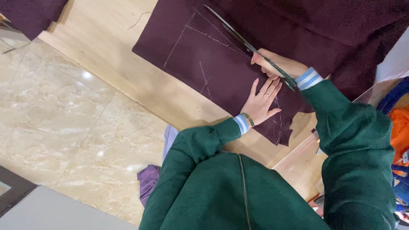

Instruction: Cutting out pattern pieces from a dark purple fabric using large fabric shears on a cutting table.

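I am looking down at a dark maroon cloth (213, 55) that is lying spread over a pale wooden surface (110, 47), with thin chalk lines (200, 34) running across the fabric in straight strokes and a small cross mark nearer my hands. My left hand (262, 102) is lying flat on the cloth, palm down, its fingers stretched out and slightly fanned, pressing the fabric against the surface just beside the cutting line; I am seeing rings on two of its fingers and a green beaded bracelet (248, 119) at the wrist. My right hand (279, 64) is curling closed around the handles of a pair of long scissors (238, 36), the fingers wrapped through and over the grips. The blades are pointing away from me along one of the chalk lines, lying close over the cloth, and I cannot tell how far apart they are standing. The two hands are nearly touching, the left fingertips reaching up just under the right hand. Both arms are wearing dark green sleeves (349, 140) with blue and white striped cuffs. The near edge of the cloth, below my left hand, is showing a jagged, notched outline at the edge of the surface. To the left, a glossy beige tiled floor (64, 119) is stretching out, and a crumpled piece of purple fabric (149, 179) is lying on it close to my body. At the far right, something orange and blue (398, 127) is showing at the frame's edge.
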